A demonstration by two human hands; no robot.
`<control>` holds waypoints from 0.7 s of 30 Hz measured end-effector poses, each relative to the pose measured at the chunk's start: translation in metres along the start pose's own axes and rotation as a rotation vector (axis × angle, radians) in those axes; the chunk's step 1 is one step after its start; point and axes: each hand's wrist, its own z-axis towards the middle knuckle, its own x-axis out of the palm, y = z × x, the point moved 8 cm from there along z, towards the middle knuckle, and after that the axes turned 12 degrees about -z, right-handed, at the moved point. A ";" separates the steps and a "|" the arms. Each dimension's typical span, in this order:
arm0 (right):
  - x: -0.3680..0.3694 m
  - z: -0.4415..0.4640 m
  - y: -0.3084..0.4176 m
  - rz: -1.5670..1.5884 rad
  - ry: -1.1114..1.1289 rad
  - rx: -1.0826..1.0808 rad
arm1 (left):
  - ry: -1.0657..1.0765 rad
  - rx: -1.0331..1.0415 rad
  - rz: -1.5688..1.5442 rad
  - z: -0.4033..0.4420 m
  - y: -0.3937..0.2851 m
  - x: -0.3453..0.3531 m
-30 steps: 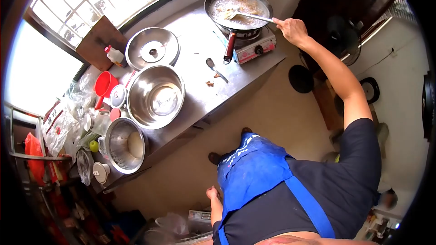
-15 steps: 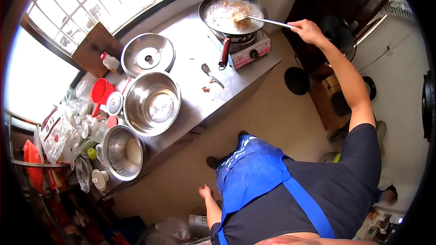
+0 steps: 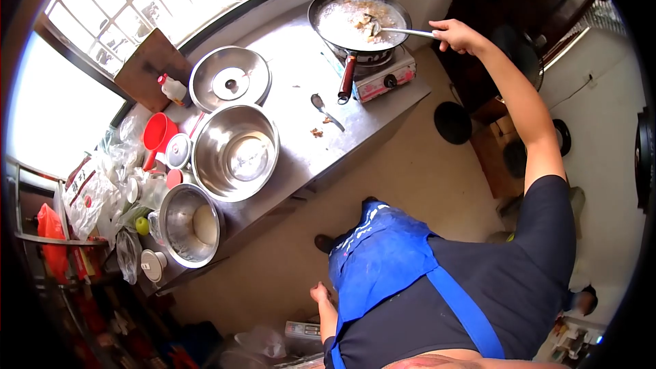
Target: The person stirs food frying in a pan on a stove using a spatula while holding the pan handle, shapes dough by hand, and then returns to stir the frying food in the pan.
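A: Right hand (image 3: 456,36), fingers first?

B: Clenched round the outer end of the long-handled utensil (image 3: 410,31), beyond the wok rim.

A: Left hand (image 3: 321,292)?

B: Hangs low beside the blue apron (image 3: 379,256), fingers curled. Cannot tell whether grasping something or not.

A: Head of the utensil?

B: Dips into the wok (image 3: 314,19), on the side nearer the right hand, among yellowish-brown pieces in pale, frothy liquid (image 3: 338,22). Cannot tell about contact with the bottom.

A: Under the wok?

B: Sits on the portable stove (image 3: 404,74), at one end of the metal counter (image 3: 301,48); stretches a wooden handle (image 3: 347,76) out past the stove top.

A: Farther along?

B: Small spoon (image 3: 326,109) near the stove, brown scraps (image 3: 316,132) just beside. Then the large basin (image 3: 210,140), next to the knobbed metal lid (image 3: 249,65); past these, the red dipper (image 3: 157,130) and the smaller bowl (image 3: 176,208). Cutting board (image 3: 152,72) upright below the barred window (image 3: 164,0).
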 end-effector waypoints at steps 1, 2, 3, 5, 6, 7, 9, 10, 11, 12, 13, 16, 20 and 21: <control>-0.002 0.028 -0.007 -0.235 -0.160 -0.162 | -0.011 0.016 -0.011 0.002 0.005 -0.001; -0.001 0.030 -0.004 -0.238 -0.157 -0.163 | -0.021 0.032 -0.020 -0.001 0.005 -0.003; 0.002 0.031 0.004 -0.376 -0.170 -0.223 | -0.022 0.029 -0.018 -0.003 0.006 -0.004; 0.007 0.036 0.011 -0.496 -0.161 -0.300 | -0.078 0.017 0.053 -0.014 0.002 -0.010; 0.009 0.039 0.008 -0.495 -0.156 -0.298 | -0.080 0.014 0.058 -0.016 0.000 -0.011; 0.010 0.040 0.006 -0.434 -0.110 -0.208 | -0.080 0.005 0.058 -0.018 -0.003 -0.012; 0.008 0.019 0.029 -0.356 0.002 -0.067 | -0.083 -0.006 0.052 -0.017 -0.004 -0.014; 0.009 0.027 0.028 -0.359 0.001 -0.069 | -0.041 -0.032 -0.009 -0.010 0.003 -0.011; 0.015 0.037 0.026 -0.340 0.000 -0.091 | 0.002 -0.057 -0.067 -0.009 0.005 -0.006; 0.020 0.045 0.020 -0.319 -0.001 -0.109 | 0.005 -0.056 -0.064 -0.008 0.005 -0.006; 0.027 0.046 0.017 -0.282 0.006 -0.079 | 0.009 -0.076 -0.032 -0.011 0.001 -0.005; 0.038 0.025 0.024 -0.262 0.014 0.015 | -0.008 -0.059 0.005 -0.002 -0.004 -0.001; 0.035 0.023 0.008 -0.136 0.092 0.026 | -0.039 -0.016 -0.001 -0.003 -0.013 -0.002; 0.029 0.021 0.003 -0.140 0.123 0.064 | -0.042 -0.016 -0.006 -0.002 -0.015 -0.003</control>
